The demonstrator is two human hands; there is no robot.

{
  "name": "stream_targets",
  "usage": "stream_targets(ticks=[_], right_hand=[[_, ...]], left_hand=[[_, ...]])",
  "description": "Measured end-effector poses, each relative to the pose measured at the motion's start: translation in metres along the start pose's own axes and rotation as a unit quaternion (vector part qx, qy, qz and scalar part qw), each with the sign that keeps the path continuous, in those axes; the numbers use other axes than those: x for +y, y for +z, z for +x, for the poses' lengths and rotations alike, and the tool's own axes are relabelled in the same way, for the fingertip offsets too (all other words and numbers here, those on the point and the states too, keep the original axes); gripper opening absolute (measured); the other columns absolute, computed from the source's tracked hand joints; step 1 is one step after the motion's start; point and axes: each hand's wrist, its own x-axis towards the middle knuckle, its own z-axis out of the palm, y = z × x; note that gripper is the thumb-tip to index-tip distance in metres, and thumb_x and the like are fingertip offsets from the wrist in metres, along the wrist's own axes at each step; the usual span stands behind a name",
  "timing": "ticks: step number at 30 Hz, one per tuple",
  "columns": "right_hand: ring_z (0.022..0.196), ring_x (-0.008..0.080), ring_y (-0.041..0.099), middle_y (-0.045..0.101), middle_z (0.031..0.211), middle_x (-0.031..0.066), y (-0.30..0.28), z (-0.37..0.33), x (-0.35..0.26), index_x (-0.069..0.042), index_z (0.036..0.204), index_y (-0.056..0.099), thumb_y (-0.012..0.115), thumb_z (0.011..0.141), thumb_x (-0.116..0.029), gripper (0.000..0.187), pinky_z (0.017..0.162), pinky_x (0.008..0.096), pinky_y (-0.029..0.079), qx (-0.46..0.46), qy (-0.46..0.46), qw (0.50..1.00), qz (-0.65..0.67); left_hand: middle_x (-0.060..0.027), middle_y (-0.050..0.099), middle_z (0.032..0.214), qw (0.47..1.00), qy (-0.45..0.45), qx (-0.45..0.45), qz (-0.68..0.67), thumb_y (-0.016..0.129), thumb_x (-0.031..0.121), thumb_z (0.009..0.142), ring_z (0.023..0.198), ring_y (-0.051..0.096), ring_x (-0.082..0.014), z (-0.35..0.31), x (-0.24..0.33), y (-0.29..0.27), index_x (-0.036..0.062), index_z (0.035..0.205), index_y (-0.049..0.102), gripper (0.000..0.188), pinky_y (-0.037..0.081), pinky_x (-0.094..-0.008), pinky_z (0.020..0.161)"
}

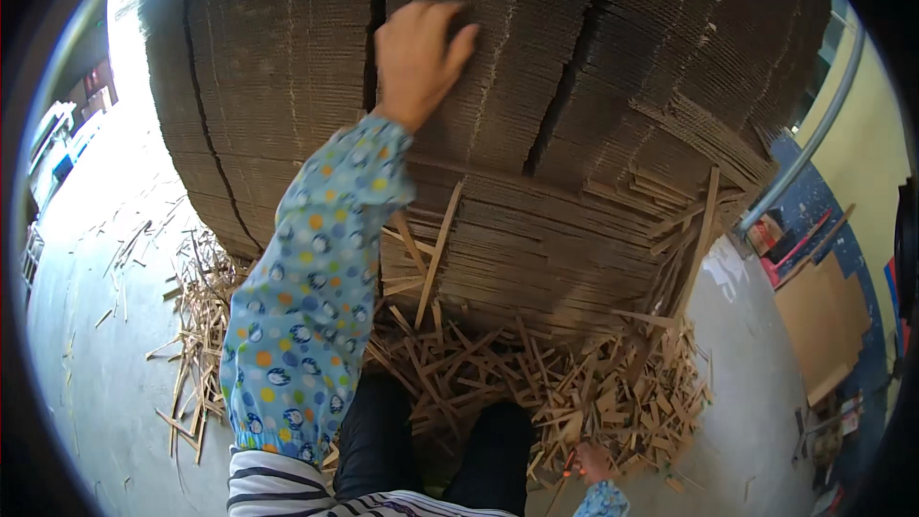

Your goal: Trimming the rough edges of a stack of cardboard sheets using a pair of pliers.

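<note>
A large stack of brown corrugated cardboard (459, 124) fills the view ahead, split by dark vertical gaps. My left hand (421, 57) reaches up against its face near one gap, slightly blurred, thumb apart from the fingers; nothing shows in it. A blue patterned sleeve (316, 297) covers that arm. Low on the right, my right hand (595, 462) is closed around a small orange-handled tool (571, 464) whose kind I cannot make out. Below the stack lies a heap of cut cardboard strips (622, 402). Some loose strips (440, 254) lean against the stack's lower part.
More scraps (196, 364) litter the grey floor (105, 354) on the left. To the right stand a grey pipe (814, 144), a yellowish wall (866, 115) and a flat cardboard sheet (821, 321). My dark-trousered legs (378, 431) are close to the heap.
</note>
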Motion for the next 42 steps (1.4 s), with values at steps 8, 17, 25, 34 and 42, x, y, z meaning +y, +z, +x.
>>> stream_targets(ticks=[8, 17, 25, 34, 42], right_hand=[[0.058, 0.0147, 0.028, 0.024, 0.064, 0.0032, 0.017, 0.057, 0.088, -0.011, 0.081, 0.045, 0.052, 0.084, -0.041, 0.031, 0.058, 0.0441, 0.029, -0.153, 0.020, 0.988, -0.025], [0.070, 0.0203, 0.042, 0.045, 0.082, 0.0057, -0.031, 0.221, 0.250, -0.008, 0.119, 0.048, 0.041, 0.089, -0.062, 0.062, 0.054, 0.0440, 0.037, -0.484, 0.108, 0.867, 0.041], [0.121, 0.0364, 0.038, 0.030, 0.140, 0.0166, -0.009, -0.056, 0.073, -0.009, 0.144, 0.022, 0.046, 0.088, -0.060, 0.080, 0.092, 0.0510, 0.040, -0.160, 0.008, 0.987, -0.012], [0.050, 0.0143, 0.019, 0.015, 0.060, 0.0018, 0.017, 0.020, 0.124, -0.008, 0.072, 0.040, 0.054, 0.087, -0.018, 0.023, 0.054, 0.0399, 0.020, -0.098, -0.097, 0.990, 0.016], [0.051, 0.0162, 0.031, 0.036, 0.060, 0.0069, 0.017, -0.003, 0.099, -0.002, 0.069, 0.044, 0.053, 0.087, -0.021, 0.028, 0.052, 0.0404, 0.027, -0.082, -0.099, 0.990, -0.053]], left_hand=[[-0.0058, 0.055, 0.082, 0.987, 0.065, -0.051, 0.135, 0.065, 0.027, 0.078, 0.076, 0.057, -0.0253, 0.079, 0.032, 0.047, 0.0093, 0.088, 0.056, 0.023, 0.042, -0.0411, 0.063], [-0.0231, 0.063, 0.095, 0.953, -0.282, -0.110, 0.026, 0.050, 0.029, 0.086, 0.083, 0.064, -0.0409, 0.116, 0.033, 0.052, 0.0007, 0.088, 0.053, 0.028, 0.051, -0.0503, 0.073], [-0.0130, 0.057, 0.079, 0.987, 0.032, -0.112, 0.107, 0.055, 0.042, 0.088, 0.078, 0.059, -0.0316, 0.061, 0.038, 0.033, 0.0064, 0.084, 0.052, 0.036, 0.048, -0.0456, 0.063], [-0.0123, 0.062, 0.078, 0.968, 0.023, -0.199, 0.153, 0.058, 0.024, 0.083, 0.071, 0.064, -0.0312, 0.068, 0.039, 0.041, 0.0062, 0.082, 0.052, 0.019, 0.052, -0.0434, 0.061], [-0.0111, 0.062, 0.073, 0.927, 0.226, -0.295, -0.045, 0.060, 0.020, 0.082, 0.059, 0.063, -0.0284, 0.040, 0.090, 0.035, 0.0057, 0.079, 0.055, 0.016, 0.051, -0.0399, 0.053]])
